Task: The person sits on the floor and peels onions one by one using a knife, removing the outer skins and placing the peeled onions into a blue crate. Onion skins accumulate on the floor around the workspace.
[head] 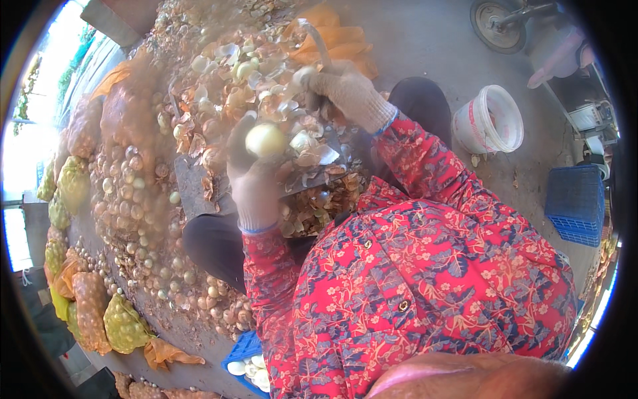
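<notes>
My left hand, in a pale knit glove, holds a peeled whitish-yellow onion between thumb and fingers. My right hand, gloved too, is closed around a curved, greyish tool that sticks up from the fist; its kind is unclear, and its lower part is hidden. Below both hands, a heap of onion skins covers much of a dark flat board. More dry skins lie between my knees.
Unpeeled onions spread across the floor at left, beside filled mesh sacks. A blue crate holds peeled onions near my left side. At right are a white bucket, blue crates and a wheel.
</notes>
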Motion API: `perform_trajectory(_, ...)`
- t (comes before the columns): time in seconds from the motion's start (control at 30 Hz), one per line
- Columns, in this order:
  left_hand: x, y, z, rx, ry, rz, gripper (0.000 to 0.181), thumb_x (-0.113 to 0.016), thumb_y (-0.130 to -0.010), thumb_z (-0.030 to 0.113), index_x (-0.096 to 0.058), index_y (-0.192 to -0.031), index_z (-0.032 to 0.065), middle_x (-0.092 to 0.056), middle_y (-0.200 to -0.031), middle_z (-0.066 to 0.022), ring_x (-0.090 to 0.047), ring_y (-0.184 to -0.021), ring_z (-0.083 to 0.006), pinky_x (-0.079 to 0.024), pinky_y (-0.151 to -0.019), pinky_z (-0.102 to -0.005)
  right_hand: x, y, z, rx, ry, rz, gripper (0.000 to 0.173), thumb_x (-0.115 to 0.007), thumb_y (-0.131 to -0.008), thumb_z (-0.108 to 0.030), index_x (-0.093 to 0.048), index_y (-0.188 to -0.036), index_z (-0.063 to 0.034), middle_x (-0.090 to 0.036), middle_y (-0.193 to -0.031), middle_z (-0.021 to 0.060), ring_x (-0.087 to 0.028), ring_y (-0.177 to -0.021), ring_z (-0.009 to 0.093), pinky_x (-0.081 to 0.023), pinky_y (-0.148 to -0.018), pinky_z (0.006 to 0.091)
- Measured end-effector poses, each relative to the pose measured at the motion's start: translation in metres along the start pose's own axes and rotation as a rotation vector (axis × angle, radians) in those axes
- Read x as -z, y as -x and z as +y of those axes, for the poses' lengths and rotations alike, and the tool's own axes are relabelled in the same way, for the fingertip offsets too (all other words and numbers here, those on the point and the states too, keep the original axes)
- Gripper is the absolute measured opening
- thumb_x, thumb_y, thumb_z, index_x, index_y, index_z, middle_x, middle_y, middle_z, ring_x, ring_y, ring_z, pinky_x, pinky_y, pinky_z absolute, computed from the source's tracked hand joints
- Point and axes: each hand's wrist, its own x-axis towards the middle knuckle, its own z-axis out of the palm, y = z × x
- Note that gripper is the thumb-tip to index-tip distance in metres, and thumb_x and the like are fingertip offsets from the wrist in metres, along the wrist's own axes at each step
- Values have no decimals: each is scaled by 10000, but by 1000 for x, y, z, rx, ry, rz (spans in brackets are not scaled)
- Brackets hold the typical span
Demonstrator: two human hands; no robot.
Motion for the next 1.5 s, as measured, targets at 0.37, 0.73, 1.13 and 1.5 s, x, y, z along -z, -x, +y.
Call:
perform_trajectory(0.37,0,1,-6,-113,-94,55,623,-536,-812,0,-419,-1424,-11,-600,-1204,-146,-640,-1006,-239,-541,-830,-305,-31,22,31,296,628,-230,321,-663,-852,-245,-700,-1095,-37,-714,-950,221,-709,-879,380,-562,-794,453)
perform_trajectory(0.73,3,0,-12,202,-128,78,606,-625,-868,-18,-453,-1448,15,-596,-1306,-129,-623,-1120,-217,-524,-910,-325,-41,30,14,282,933,-223,534,-758,-762,-302,-593,-1214,-72,-702,-916,221,-696,-905,394,-552,-765,481)
perform_trajectory(1.13,14,-2,-26,98,-98,79,568,-665,-818,-9,-490,-1357,23,-615,-1244,-148,-665,-1033,-259,-591,-742,-336,-41,28,18,219,951,-314,865,-814,-733,-401,-442,-1437,-64,-706,-937,230,-700,-921,397,-559,-784,471)
perform_trajectory(1.5,6,1,-13,184,-51,-27,601,-693,-805,115,-478,-1362,44,-609,-1220,-156,-664,-1021,-313,-603,-792,-442,-31,25,26,259,960,-267,688,-725,-781,-263,-512,-1421,-129,-712,-1021,196,-699,-962,369,-559,-815,444)
